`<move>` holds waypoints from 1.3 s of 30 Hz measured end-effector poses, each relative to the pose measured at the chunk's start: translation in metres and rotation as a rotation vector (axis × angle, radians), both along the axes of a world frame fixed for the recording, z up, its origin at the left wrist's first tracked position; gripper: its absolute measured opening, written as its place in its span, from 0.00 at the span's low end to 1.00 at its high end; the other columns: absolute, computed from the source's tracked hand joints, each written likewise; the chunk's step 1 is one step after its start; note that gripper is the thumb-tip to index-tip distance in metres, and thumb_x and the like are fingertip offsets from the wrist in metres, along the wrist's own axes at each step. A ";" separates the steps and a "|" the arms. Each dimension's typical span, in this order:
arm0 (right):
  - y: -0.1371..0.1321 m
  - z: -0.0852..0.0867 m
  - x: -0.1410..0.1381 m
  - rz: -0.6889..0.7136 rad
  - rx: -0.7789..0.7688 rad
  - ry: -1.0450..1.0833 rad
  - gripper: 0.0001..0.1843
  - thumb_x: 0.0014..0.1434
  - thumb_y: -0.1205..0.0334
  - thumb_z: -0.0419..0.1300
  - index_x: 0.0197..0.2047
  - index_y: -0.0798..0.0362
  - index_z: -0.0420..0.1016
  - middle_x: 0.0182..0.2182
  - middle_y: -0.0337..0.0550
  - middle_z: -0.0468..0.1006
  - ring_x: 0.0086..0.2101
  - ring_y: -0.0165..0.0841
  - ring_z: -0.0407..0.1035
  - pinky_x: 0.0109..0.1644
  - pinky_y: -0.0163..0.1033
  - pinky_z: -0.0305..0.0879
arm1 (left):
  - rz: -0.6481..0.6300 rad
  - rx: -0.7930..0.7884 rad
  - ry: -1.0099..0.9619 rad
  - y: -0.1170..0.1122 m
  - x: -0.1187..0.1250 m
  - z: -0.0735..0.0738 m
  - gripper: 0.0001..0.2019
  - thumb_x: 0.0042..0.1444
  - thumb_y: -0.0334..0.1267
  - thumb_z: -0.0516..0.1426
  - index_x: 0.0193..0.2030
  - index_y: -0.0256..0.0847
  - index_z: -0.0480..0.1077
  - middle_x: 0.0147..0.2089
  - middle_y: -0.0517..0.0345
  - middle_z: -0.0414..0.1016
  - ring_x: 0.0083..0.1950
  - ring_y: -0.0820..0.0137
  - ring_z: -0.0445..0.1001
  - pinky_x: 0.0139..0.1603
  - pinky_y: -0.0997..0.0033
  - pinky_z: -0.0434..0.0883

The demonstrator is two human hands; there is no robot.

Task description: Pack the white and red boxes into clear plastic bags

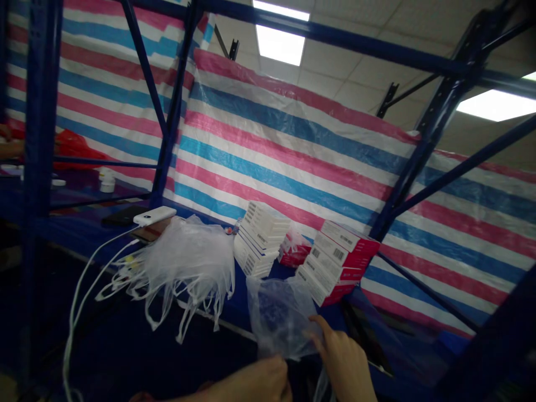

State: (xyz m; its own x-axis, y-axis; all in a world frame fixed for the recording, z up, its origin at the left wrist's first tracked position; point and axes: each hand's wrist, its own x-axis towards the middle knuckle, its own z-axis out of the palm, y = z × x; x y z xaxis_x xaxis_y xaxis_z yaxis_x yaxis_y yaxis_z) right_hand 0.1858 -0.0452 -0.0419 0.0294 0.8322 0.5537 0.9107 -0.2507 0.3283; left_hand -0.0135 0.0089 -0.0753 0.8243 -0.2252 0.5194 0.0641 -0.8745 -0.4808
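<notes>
A translucent white drawstring bag (278,315) is spread at the front edge of the blue shelf, between my two hands. My right hand (341,357) pinches its right edge between thumb and fingers. Curled at the bag's lower edge is my left hand (270,379), closed on it, with the fingertips partly hidden. A heap of similar sheer bags (188,254) lies to the left, their looped strings hanging over the edge. Behind the bag rise a stack of white boxes (260,237) and, to the right, a stack of red-and-white boxes (335,262).
A white power bank (154,215) with white cables (81,279) hanging down lies at the left. Blue rack posts (42,111) and a striped plastic sheet (285,151) close off the back. Far left are white bottles (107,181) and another person's arm (12,148).
</notes>
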 end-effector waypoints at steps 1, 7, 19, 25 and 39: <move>-0.001 -0.002 0.002 0.024 -0.012 0.012 0.13 0.59 0.52 0.51 0.43 0.43 0.73 0.14 0.38 0.71 0.16 0.36 0.69 0.16 0.33 0.52 | 0.049 0.033 -0.001 0.009 -0.007 0.006 0.04 0.52 0.31 0.56 0.33 0.36 0.72 0.30 0.50 0.72 0.36 0.66 0.70 0.41 0.66 0.63; -0.008 -0.004 -0.004 0.191 0.006 0.069 0.20 0.63 0.48 0.43 0.48 0.45 0.70 0.13 0.36 0.71 0.14 0.32 0.68 0.16 0.32 0.53 | 0.227 0.060 -0.042 0.027 -0.056 0.051 0.05 0.57 0.31 0.51 0.37 0.34 0.68 0.32 0.54 0.70 0.30 0.70 0.66 0.31 0.69 0.60; -0.012 0.001 -0.034 0.245 0.013 -0.121 0.22 0.58 0.47 0.52 0.51 0.48 0.69 0.15 0.36 0.73 0.16 0.32 0.69 0.21 0.33 0.60 | 0.332 0.222 -0.293 0.019 -0.051 0.049 0.13 0.61 0.37 0.49 0.52 0.43 0.64 0.49 0.55 0.68 0.47 0.68 0.66 0.46 0.68 0.59; -0.014 -0.003 -0.033 0.243 0.026 -0.155 0.17 0.62 0.58 0.49 0.52 0.47 0.69 0.14 0.36 0.72 0.15 0.31 0.68 0.21 0.33 0.60 | 0.393 0.227 -0.203 0.025 -0.041 0.034 0.15 0.61 0.35 0.47 0.53 0.34 0.65 0.46 0.51 0.69 0.44 0.70 0.67 0.42 0.71 0.59; -0.015 0.004 -0.040 -0.025 -0.115 0.028 0.21 0.61 0.70 0.47 0.54 0.48 0.68 0.17 0.39 0.74 0.16 0.33 0.69 0.17 0.31 0.61 | -0.035 0.211 -0.232 0.024 -0.008 0.013 0.09 0.58 0.34 0.51 0.44 0.38 0.67 0.46 0.51 0.72 0.47 0.69 0.70 0.53 0.69 0.62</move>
State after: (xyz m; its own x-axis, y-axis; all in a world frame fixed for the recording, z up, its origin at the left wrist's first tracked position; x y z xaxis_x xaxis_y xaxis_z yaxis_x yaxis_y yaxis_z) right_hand 0.1456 -0.0600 -0.0383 0.0653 0.8890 0.4533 0.9137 -0.2359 0.3309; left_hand -0.0213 0.0324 -0.0618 0.6788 -0.3744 0.6317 0.1651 -0.7604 -0.6281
